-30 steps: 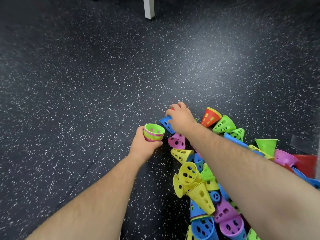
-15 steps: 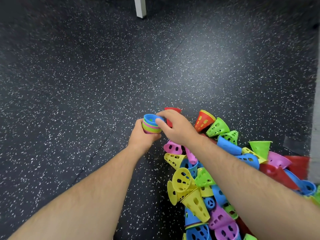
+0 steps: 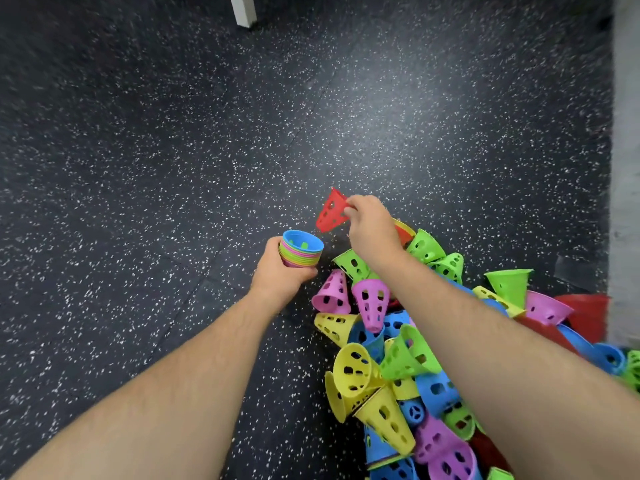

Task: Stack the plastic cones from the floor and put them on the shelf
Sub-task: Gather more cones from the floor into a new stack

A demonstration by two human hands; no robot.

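My left hand (image 3: 277,273) grips a stack of nested cones (image 3: 300,249), wide ends up, with a blue cone as the innermost on top. My right hand (image 3: 372,226) pinches a red perforated cone (image 3: 330,213) by its rim, just right of and beyond the stack, lifted off the floor. A pile of loose cones (image 3: 398,362) in yellow, green, blue, pink and red lies on the floor under and beside my right forearm, which hides part of it.
The floor (image 3: 156,168) is dark speckled rubber. A white post foot (image 3: 244,10) stands at the far top. A grey wall edge (image 3: 625,168) runs down the right side. A red container (image 3: 588,311) sits behind the pile at the right.
My right hand put a blue cone into the stack in my left hand, then moved right and picked up a red cone from the pile's far end.
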